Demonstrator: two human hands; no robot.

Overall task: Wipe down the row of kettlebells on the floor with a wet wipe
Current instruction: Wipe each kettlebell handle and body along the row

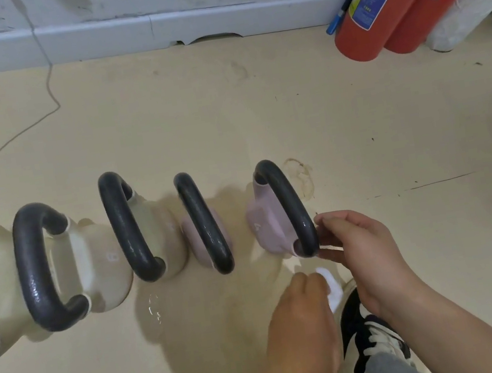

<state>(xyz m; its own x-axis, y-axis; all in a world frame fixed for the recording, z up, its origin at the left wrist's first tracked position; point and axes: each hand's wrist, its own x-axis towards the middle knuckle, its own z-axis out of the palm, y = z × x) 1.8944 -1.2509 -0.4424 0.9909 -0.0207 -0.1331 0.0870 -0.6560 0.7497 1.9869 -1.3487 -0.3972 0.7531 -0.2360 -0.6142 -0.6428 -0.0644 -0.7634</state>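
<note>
Pink kettlebell (pixel 264 228), rightmost in the floor row, steadied by the right hand (pixel 362 248), whose finger and thumb pinch the near end of its black handle (pixel 286 199). The left hand (pixel 302 317), just nearer, is curled round the white wet wipe (pixel 333 289). Advisable: hold the bell steady, wrap the wipe round the handle, then work down the body

A gym or training room is suggested, though a home corner cannot be excluded. A row of kettlebells (pixel 104 262) with dark handles is set on a worn beige floor (pixel 226 118) at the middle left. Two red fire extinguishers (pixel 357 40) are seen in the upper right. A loose cable (pixel 49 84) is seen by the grey skirting board (pixel 115 35) at the upper left.
</note>
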